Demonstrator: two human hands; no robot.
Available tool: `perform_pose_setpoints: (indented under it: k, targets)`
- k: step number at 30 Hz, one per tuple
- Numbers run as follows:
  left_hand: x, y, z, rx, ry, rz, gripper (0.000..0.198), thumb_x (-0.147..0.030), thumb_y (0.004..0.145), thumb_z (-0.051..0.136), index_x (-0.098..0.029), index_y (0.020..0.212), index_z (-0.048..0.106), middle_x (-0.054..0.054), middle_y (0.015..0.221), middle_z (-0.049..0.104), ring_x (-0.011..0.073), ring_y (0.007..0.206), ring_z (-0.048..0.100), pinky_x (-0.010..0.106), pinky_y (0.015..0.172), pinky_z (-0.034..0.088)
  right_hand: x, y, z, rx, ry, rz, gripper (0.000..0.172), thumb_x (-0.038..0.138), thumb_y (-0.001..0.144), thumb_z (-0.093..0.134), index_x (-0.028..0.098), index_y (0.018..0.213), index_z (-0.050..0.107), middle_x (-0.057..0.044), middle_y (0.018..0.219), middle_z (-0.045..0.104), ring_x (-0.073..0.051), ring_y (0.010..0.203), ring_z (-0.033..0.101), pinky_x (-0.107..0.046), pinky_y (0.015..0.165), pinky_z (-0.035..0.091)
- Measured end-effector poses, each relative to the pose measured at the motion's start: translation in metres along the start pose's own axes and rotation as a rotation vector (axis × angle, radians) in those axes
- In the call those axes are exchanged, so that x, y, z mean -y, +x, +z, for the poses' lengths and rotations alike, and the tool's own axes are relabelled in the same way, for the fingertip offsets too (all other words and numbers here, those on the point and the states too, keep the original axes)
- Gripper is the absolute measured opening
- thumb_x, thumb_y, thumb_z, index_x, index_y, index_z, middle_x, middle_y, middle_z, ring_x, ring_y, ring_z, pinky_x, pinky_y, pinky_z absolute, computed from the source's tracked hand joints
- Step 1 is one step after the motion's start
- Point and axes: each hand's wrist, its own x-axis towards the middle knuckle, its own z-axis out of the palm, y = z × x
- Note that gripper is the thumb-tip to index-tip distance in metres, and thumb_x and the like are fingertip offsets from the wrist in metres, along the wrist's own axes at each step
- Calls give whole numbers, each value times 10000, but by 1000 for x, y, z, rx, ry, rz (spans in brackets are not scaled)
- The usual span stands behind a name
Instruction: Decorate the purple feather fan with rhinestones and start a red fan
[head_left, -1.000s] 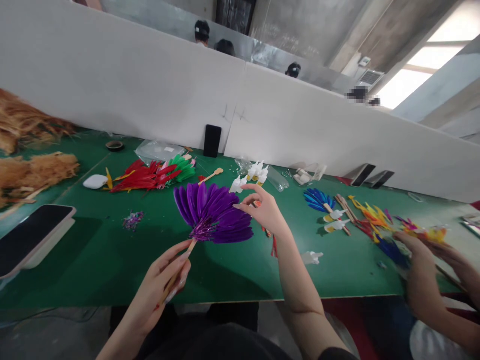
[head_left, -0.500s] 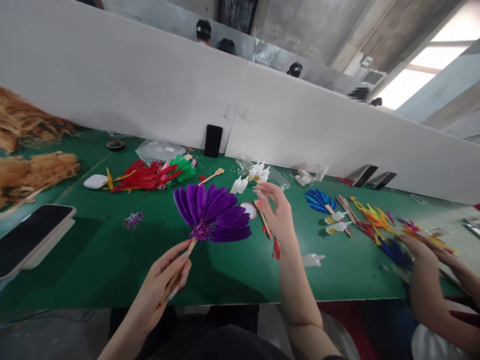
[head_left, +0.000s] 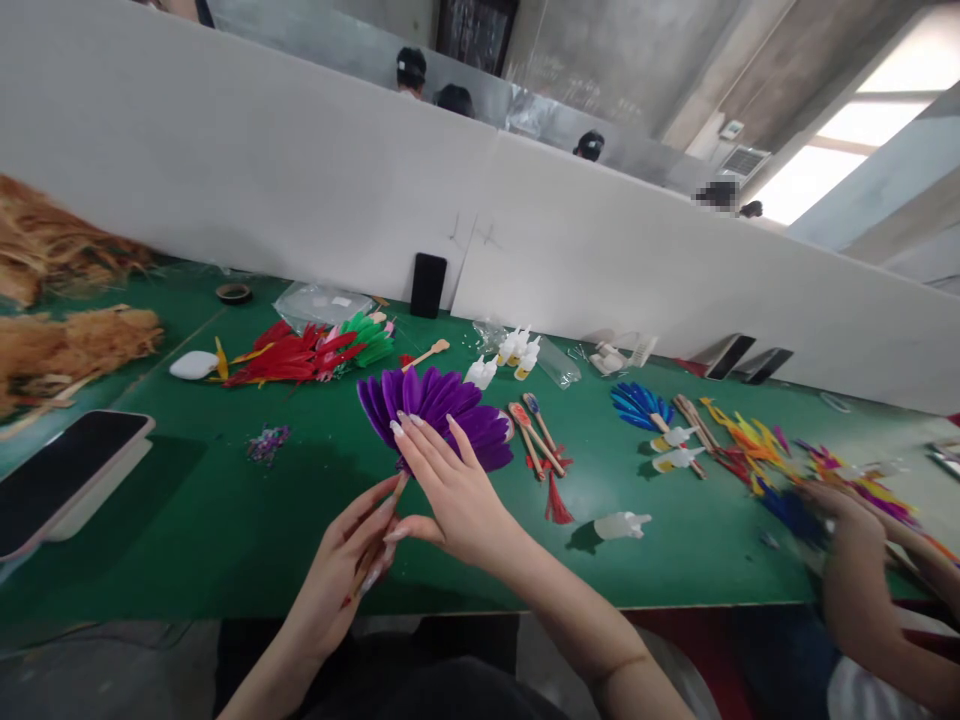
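Note:
A purple feather fan (head_left: 450,402) on a wooden stick stands above the green table (head_left: 225,520). My left hand (head_left: 346,560) is closed round the stick below the feathers. Spread flat, my right hand (head_left: 442,480) lies over the front of the purple feathers with its fingers stretched out, thumb near the stick. Several small white glue bottles (head_left: 517,350) stand just behind the fan, and another white bottle (head_left: 621,524) lies on its side to the right.
Red and green feathers (head_left: 300,352) lie at the back left, a phone (head_left: 64,475) at the left edge, tan fibre (head_left: 67,345) beyond it. Decorated sticks (head_left: 536,430) and a blue fan (head_left: 637,402) lie right. Another person's hands (head_left: 847,530) work coloured feathers far right. A white partition (head_left: 300,180) backs the table.
My right hand has come back from near the glue bottles and now lies flat on the purple feathers. My left hand keeps hold of the stick.

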Motion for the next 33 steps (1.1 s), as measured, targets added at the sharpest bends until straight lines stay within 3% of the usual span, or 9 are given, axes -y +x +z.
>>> perform_pose_setpoints:
  k: [6,11,15,21,25,29,33]
  targets:
    - [4,3,2,25,-31,43,665,-297,559,834,-179,1189,660,-35,534,510,43,464,348,158,423,264,-7,1,6,41,-107,-60,777,596,932,243,39,1473,231,-120,1557,237,-225,1458,152,-455,1203,51]
    - [6,7,1,21,-57,37,599,-287,560,838,-202,1135,690,-25,590,546,33,471,357,148,426,276,-8,2,3,69,-96,-61,843,654,898,197,40,1476,222,-106,1559,237,-222,1454,162,-440,1205,34]
    - [3,5,-1,24,-67,16,587,-361,553,849,-223,1104,704,-7,651,586,58,518,444,158,460,356,-5,4,-4,56,-71,-67,921,717,839,172,59,1484,206,-83,1571,203,-219,1464,109,-437,1205,7]
    - [3,4,-1,2,-87,-3,574,-322,532,859,-220,1079,718,-18,582,565,47,463,409,143,410,321,-3,4,-1,87,-38,-106,817,653,897,238,55,1450,299,-128,1539,295,-224,1444,200,-442,1208,48]
    - [6,6,-3,-44,-113,-6,547,-198,491,856,-229,1025,741,33,844,692,28,493,431,140,447,373,-3,5,2,96,-47,-105,717,570,944,259,56,1441,316,-123,1536,309,-219,1439,217,-434,1209,83]
    - [5,6,-5,-62,-99,-8,510,-199,516,844,-250,1013,745,63,1184,654,22,531,474,141,467,414,-1,7,-1,101,-70,-114,692,538,957,258,44,1437,320,-130,1533,312,-226,1437,223,-425,1209,93]
    - [6,8,-7,-35,-117,11,525,-221,512,858,-228,1023,742,90,1205,645,15,508,456,142,438,394,-1,8,0,113,-79,-115,680,529,961,253,46,1434,326,-134,1530,319,-225,1434,234,-424,1209,98]
